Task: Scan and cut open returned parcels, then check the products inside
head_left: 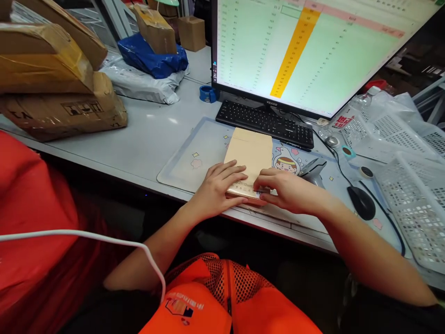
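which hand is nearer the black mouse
Right. The right hand rests on the tan envelope's near end, on the side toward the mouse; the left hand lies farther off, across the envelope.

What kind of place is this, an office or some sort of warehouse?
Probably a parcel-handling or shipping desk. Taped cardboard parcels are piled on the table, a monitor shows a spreadsheet, and both hands press on a tan envelope.

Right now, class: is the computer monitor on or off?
On: the black-framed computer monitor glows with a green and orange spreadsheet.
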`<state>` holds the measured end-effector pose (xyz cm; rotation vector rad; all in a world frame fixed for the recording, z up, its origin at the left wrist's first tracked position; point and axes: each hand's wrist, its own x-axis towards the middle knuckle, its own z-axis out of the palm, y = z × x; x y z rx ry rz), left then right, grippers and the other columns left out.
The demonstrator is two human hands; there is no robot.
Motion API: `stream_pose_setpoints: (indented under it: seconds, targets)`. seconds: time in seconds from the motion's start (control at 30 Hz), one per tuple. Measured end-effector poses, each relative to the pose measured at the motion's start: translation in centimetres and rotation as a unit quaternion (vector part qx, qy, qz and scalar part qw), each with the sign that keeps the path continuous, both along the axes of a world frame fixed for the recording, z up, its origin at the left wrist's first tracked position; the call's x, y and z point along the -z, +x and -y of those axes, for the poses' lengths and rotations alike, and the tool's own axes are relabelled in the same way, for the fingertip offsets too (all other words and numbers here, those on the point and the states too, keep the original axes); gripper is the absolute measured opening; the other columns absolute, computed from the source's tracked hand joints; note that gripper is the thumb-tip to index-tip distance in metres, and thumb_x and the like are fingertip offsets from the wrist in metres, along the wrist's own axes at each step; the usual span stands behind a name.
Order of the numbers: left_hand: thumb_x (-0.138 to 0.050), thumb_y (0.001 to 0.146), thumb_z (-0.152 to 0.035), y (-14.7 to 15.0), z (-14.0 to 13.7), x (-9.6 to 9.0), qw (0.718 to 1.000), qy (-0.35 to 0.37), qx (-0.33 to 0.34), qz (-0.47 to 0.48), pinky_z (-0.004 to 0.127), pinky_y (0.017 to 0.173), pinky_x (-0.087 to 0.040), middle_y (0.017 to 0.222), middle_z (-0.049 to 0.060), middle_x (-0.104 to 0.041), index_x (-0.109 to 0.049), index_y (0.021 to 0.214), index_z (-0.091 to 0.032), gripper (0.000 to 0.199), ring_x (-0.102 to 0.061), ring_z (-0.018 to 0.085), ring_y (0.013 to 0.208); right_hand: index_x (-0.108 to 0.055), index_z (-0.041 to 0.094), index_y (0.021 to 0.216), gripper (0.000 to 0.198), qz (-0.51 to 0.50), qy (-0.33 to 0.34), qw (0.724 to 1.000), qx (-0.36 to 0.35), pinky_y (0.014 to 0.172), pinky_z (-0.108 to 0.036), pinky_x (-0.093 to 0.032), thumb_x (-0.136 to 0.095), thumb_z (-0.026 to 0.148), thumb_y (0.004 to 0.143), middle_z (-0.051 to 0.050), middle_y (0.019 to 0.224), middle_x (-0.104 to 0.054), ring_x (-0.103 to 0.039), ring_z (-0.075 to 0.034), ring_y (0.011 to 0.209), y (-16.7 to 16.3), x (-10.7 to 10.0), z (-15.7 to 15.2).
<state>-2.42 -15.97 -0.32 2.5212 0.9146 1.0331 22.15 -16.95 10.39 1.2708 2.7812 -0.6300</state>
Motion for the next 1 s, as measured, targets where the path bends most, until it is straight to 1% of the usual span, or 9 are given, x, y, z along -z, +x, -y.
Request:
stream_pose_setpoints:
  seconds: [0.23,0.47,0.6,0.67,0.77,0.87,0.93,1.0]
  targets:
    - [-0.085,0.091,-0.041,0.0,0.0,0.2,1.0,0.004,0.001,0.008,0.056,0.126,-0.036,0.153,0.013,-0.064,-0.067,0.134,-0.019,0.051,-0.05,0.034,0.152,-0.074,0.018,0.104,0.014,-0.012,-0.004,1.0,-0.005,0.09,-0.033,-0.049,-0.065,0.011,0.095,-0.008,0.107,-0.071,-0.066,-0.022,0.097,-0.1,0.1,0.0]
    - [-0.085,0.091,-0.04,0.0,0.1,0.2,1.0,0.003,0.002,0.01,0.056,0.126,-0.035,0.153,0.013,-0.065,-0.067,0.134,-0.019,0.051,-0.051,0.034,0.152,-0.071,0.018,0.103,0.014,0.014,-0.02,1.0,-0.002,0.088,-0.033,-0.047,-0.064,0.01,0.093,-0.009,0.108,-0.072,-0.065,-0.022,0.096,-0.6,-0.3,-0.5]
    - [-0.084,0.092,-0.041,0.1,0.0,0.3,1.0,0.003,-0.001,0.011,0.056,0.126,-0.035,0.153,0.013,-0.064,-0.067,0.134,-0.019,0.05,-0.051,0.034,0.152,-0.069,0.019,0.1,0.01,0.012,-0.029,0.999,-0.02,0.083,-0.031,-0.046,-0.066,0.012,0.093,-0.008,0.104,-0.072,-0.064,-0.021,0.093,-0.2,-0.4,-1.0]
    - [-0.084,0.092,-0.041,0.1,-0.1,0.3,1.0,0.004,-0.002,0.011,0.056,0.126,-0.035,0.153,0.013,-0.064,-0.067,0.134,-0.02,0.05,-0.051,0.034,0.152,-0.068,0.019,0.099,0.007,0.002,-0.022,1.0,-0.019,0.08,-0.03,-0.045,-0.065,0.015,0.095,-0.006,0.1,-0.073,-0.064,-0.02,0.089,0.1,-0.5,-1.2]
    - [-0.084,0.092,-0.04,0.0,-0.1,0.3,1.0,0.002,-0.002,0.009,0.056,0.126,-0.035,0.154,0.012,-0.064,-0.067,0.134,-0.021,0.05,-0.05,0.034,0.152,-0.07,0.019,0.107,0.013,-0.005,0.027,1.0,-0.014,0.078,-0.03,-0.043,-0.06,0.016,0.1,-0.006,0.102,-0.075,-0.065,-0.019,0.087,0.3,-0.4,-1.0]
    - [-0.083,0.093,-0.041,-0.1,-0.1,0.3,1.0,-0.004,-0.001,0.009,0.055,0.127,-0.034,0.154,0.012,-0.063,-0.067,0.136,-0.021,0.05,-0.05,0.033,0.152,-0.074,0.018,0.106,0.017,0.056,0.093,0.993,-0.047,0.074,-0.031,-0.04,-0.058,0.015,0.103,-0.008,0.101,-0.075,-0.066,-0.019,0.085,-0.1,0.0,-0.3]
    - [-0.082,0.093,-0.041,-0.1,-0.1,0.3,1.0,-0.011,0.0,0.007,0.056,0.128,-0.033,0.155,0.012,-0.063,-0.067,0.136,-0.022,0.049,-0.049,0.034,0.153,-0.074,0.016,0.1,0.018,0.112,0.141,0.98,-0.083,0.069,-0.032,-0.037,-0.056,0.014,0.105,-0.009,0.096,-0.073,-0.064,-0.019,0.08,-0.5,0.3,0.2]
    - [-0.082,0.093,-0.041,-0.1,-0.1,0.3,1.0,-0.017,0.0,0.004,0.057,0.128,-0.033,0.156,0.012,-0.062,-0.068,0.136,-0.023,0.049,-0.049,0.034,0.153,-0.072,0.014,0.098,0.021,0.151,0.192,0.961,-0.126,0.066,-0.033,-0.034,-0.053,0.016,0.107,-0.009,0.093,-0.071,-0.062,-0.02,0.077,-0.8,0.5,0.6]
